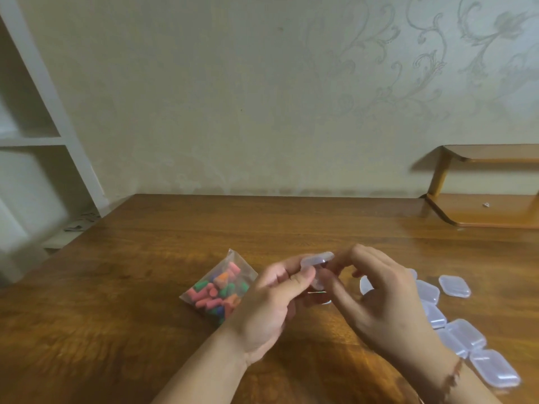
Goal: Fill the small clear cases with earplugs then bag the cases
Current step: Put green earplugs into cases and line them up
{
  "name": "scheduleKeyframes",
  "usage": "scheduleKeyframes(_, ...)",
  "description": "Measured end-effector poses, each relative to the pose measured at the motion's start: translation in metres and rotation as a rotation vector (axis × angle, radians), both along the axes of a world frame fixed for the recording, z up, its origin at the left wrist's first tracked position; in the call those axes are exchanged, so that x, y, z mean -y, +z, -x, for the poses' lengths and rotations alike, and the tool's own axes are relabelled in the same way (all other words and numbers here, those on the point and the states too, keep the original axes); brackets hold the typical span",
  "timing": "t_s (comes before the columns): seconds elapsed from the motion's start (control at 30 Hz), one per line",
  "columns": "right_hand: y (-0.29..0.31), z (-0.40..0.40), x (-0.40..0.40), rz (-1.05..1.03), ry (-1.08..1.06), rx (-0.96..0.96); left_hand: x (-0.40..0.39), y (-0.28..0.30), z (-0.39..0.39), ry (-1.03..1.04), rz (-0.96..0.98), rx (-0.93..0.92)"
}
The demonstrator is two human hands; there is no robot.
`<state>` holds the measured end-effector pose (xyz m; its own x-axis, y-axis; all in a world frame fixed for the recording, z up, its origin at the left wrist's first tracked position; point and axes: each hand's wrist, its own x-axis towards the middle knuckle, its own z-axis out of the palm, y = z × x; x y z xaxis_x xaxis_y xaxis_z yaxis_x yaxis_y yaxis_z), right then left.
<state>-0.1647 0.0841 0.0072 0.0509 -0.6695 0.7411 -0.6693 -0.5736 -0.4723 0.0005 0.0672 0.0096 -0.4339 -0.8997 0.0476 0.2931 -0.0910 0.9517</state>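
A small clear case is held above the wooden table, its lid lifted. My left hand pinches the case from the left with thumb and fingers. My right hand comes in from the right, its curled fingertips at the case's lid. A clear bag of coloured earplugs, pink, green, orange and blue, lies on the table just left of my left hand. Several more clear cases lie shut on the table to the right, partly behind my right hand.
A low wooden shelf stands at the table's far right against the patterned wall. White shelving rises at the left, beyond the table's edge. The row of cases runs toward the near right edge.
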Motion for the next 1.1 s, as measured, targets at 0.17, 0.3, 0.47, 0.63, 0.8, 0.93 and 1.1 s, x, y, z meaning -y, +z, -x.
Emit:
scheduleKeyframes(0.17,-0.013,-0.006,0.003,-0.046,-0.035,-0.246,-0.001,0.001,0.002,0.01,-0.156,-0.098)
scheduleKeyframes(0.3,-0.008,-0.004,0.002,-0.113,0.019,-0.169,0.003,0.001,-0.001,0.049,-0.328,-0.125)
scheduleKeyframes(0.47,-0.007,0.014,0.01,-0.469,-0.362,-0.498,0.014,0.007,-0.012,0.133,-0.413,-0.172)
scheduleKeyframes(0.63,-0.013,0.03,0.014,-0.9,-0.346,-0.771,0.021,0.013,-0.024,0.191,-0.454,-0.274)
scheduleKeyframes(0.8,-0.011,0.045,0.018,-0.886,-0.334,-0.737,0.026,0.016,-0.031,0.256,-0.495,-0.298)
scheduleKeyframes(0.93,-0.014,0.067,0.024,-0.908,-0.383,-0.719,0.03,0.017,-0.04,0.29,-0.5,-0.338)
scheduleKeyframes(1.1,-0.013,0.085,0.025,-0.915,-0.425,-0.696,0.035,0.018,-0.051,0.32,-0.509,-0.347)
